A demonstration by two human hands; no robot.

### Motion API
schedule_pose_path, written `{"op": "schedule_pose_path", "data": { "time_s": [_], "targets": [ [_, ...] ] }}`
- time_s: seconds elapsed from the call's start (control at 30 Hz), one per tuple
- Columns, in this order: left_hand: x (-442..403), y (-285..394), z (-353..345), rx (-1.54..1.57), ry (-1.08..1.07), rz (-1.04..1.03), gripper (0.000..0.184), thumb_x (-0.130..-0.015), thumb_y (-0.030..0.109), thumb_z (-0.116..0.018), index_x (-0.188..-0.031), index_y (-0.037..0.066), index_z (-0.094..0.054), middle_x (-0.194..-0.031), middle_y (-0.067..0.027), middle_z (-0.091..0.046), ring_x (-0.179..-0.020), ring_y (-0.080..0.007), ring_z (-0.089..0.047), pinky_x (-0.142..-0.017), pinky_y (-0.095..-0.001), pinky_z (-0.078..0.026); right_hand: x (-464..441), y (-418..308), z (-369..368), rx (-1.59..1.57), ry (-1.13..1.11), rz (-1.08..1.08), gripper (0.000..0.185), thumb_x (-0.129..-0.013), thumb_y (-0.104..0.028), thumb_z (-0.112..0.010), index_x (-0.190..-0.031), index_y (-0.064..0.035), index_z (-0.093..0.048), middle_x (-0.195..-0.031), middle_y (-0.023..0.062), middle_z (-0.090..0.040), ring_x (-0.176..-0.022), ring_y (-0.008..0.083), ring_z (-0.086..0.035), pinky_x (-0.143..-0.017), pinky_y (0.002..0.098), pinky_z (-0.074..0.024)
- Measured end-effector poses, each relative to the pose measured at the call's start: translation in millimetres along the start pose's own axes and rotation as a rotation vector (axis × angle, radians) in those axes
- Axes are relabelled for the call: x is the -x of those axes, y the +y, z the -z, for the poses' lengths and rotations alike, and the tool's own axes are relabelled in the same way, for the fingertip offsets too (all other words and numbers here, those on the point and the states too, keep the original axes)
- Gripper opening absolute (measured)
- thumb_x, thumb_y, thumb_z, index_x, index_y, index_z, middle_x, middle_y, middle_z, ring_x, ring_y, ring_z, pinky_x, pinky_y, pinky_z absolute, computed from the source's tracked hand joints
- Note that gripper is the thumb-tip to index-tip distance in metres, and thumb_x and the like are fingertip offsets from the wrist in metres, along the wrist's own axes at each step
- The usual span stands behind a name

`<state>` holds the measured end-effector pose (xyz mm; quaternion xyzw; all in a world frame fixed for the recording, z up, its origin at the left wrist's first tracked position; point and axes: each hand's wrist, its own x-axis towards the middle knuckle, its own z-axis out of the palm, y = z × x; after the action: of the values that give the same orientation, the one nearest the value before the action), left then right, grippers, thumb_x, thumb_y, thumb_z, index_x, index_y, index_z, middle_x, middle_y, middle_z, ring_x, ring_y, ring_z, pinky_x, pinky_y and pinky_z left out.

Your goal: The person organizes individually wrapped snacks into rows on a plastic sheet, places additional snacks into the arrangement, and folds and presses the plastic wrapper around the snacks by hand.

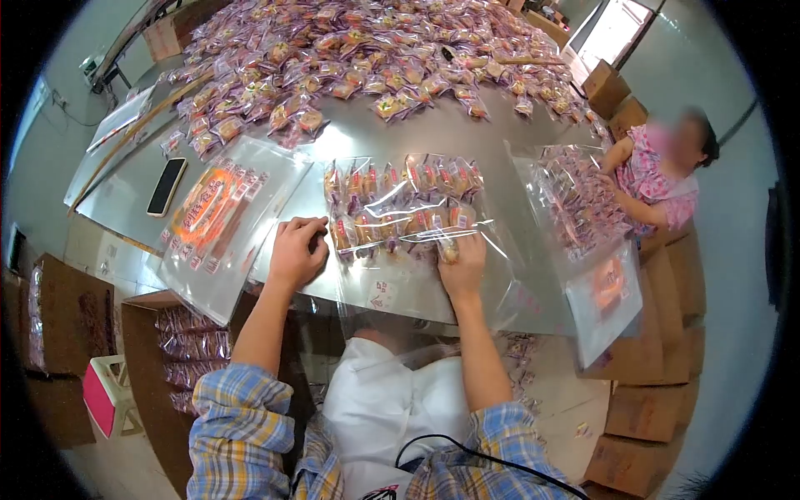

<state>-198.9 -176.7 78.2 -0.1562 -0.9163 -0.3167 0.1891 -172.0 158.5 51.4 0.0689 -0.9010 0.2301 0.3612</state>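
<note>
A large clear plastic bag [400, 287] lies on the metal table in front of me, with two rows of small wrapped snacks [367, 229] inside it. My right hand [463, 265] is at the near right end of the lower row, apparently under the clear film. Its fingers are closed around a wrapped snack [448, 248]. To the left of the bag, my left hand [296, 252] rests on the table by the bag's edge, fingers curled in and nothing visible in them.
A big heap of wrapped snacks [367, 50] covers the far table. Flat printed bags [218, 208] and a phone [167, 187] lie left. On the right, a person [658, 171] handles another filled bag [575, 196]. Cardboard boxes [642, 412] and a stool [108, 392] stand below.
</note>
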Motion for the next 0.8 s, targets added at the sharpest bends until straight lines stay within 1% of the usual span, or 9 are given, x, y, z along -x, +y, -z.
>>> {"op": "schedule_pose_path", "data": {
  "time_s": [0.07,0.17,0.27,0.47,0.5,0.6,0.73,0.77,0.8],
  "targets": [
    [0.1,-1.0,0.7,0.006,-0.017,0.003,0.019,-0.086,0.011,-0.068,-0.103,0.007,-0.075,-0.113,-0.0096,-0.074,-0.106,-0.0321,-0.064,-0.099,-0.0421,-0.048,0.7,0.5,0.9,-0.036,0.002,-0.034,0.054,-0.071,-0.003,-0.080,-0.124,-0.0094,-0.071,-0.126,0.0102,-0.071,-0.129,0.0391,-0.057,-0.111,0.0527,-0.0424],
    [-0.4,-0.5,1.4,0.000,-0.045,0.026,0.020,-0.086,0.011,-0.068,-0.104,0.008,-0.075,-0.112,-0.0098,-0.074,-0.107,-0.0324,-0.063,-0.099,-0.0418,-0.048,-6.4,-8.7,10.2,0.110,-0.048,0.125,0.053,-0.070,-0.001,-0.080,-0.122,-0.0081,-0.071,-0.126,0.0126,-0.071,-0.131,0.0391,-0.057,-0.115,0.0532,-0.0399],
    [0.6,0.5,0.8,-0.016,-0.020,0.013,0.021,-0.086,0.011,-0.068,-0.105,0.008,-0.076,-0.113,-0.0097,-0.074,-0.107,-0.0323,-0.063,-0.100,-0.0417,-0.048,1.1,9.9,-11.4,-0.109,-0.043,0.019,0.053,-0.078,-0.010,-0.078,-0.130,-0.0151,-0.072,-0.136,0.0099,-0.069,-0.136,0.0360,-0.056,-0.122,0.0567,-0.0314],
    [0.6,-5.2,-1.7,-0.003,-0.048,0.022,0.024,-0.086,0.012,-0.069,-0.109,0.008,-0.075,-0.116,-0.0102,-0.074,-0.109,-0.0327,-0.063,-0.101,-0.0424,-0.048,0.9,-1.5,-10.3,-0.470,0.063,-0.224,0.041,-0.082,-0.006,-0.085,-0.121,-0.0041,-0.069,-0.115,0.0131,-0.074,-0.108,0.0247,-0.071,-0.095,0.0343,-0.0539],
    [0.4,-3.7,-1.5,-0.017,-0.043,0.017,0.024,-0.086,0.012,-0.069,-0.109,0.008,-0.075,-0.116,-0.0100,-0.074,-0.109,-0.0327,-0.063,-0.101,-0.0425,-0.048,0.3,-6.5,-13.5,-0.550,0.118,-0.310,0.031,-0.083,-0.013,-0.085,-0.111,-0.0077,-0.073,-0.109,0.0168,-0.076,-0.105,0.0361,-0.073,-0.118,0.0533,-0.0414],
    [0.7,-0.9,0.1,-0.046,-0.039,0.004,0.025,-0.086,0.013,-0.069,-0.109,0.008,-0.075,-0.116,-0.0098,-0.074,-0.109,-0.0327,-0.063,-0.101,-0.0426,-0.048,-1.0,-12.1,-10.7,-0.542,0.133,-0.259,0.031,-0.081,-0.015,-0.087,-0.108,-0.0073,-0.073,-0.106,0.0166,-0.075,-0.106,0.0361,-0.071,-0.119,0.0539,-0.0392],
    [-0.1,2.1,0.0,-0.058,-0.012,0.006,0.019,-0.085,0.012,-0.069,-0.103,0.007,-0.075,-0.113,-0.0079,-0.076,-0.108,-0.0281,-0.065,-0.100,-0.0414,-0.047,1.2,-1.4,-6.2,-0.178,0.057,-0.144,0.045,-0.072,-0.008,-0.085,-0.114,-0.0047,-0.070,-0.143,0.0198,-0.056,-0.127,0.0362,-0.059,-0.106,0.0473,-0.0481],
    [0.0,4.0,0.0,-0.063,0.005,0.010,0.017,-0.085,0.011,-0.068,-0.100,0.006,-0.074,-0.112,-0.0070,-0.076,-0.108,-0.0258,-0.066,-0.100,-0.0408,-0.046,0.7,-2.7,-1.9,-0.275,0.021,-0.170,0.047,-0.067,-0.009,-0.082,-0.113,-0.0056,-0.070,-0.151,0.0190,-0.045,-0.138,0.0422,-0.048,-0.112,0.0517,-0.0420],
    [-0.2,2.6,-0.8,-0.053,0.001,0.000,0.017,-0.085,0.011,-0.068,-0.100,0.006,-0.074,-0.112,-0.0071,-0.076,-0.107,-0.0259,-0.066,-0.099,-0.0408,-0.046,-1.2,-5.5,-3.9,-0.397,0.044,-0.248,0.048,-0.068,-0.009,-0.081,-0.114,-0.0058,-0.070,-0.150,0.0190,-0.046,-0.137,0.0425,-0.049,-0.112,0.0513,-0.0426]
  ]
}}
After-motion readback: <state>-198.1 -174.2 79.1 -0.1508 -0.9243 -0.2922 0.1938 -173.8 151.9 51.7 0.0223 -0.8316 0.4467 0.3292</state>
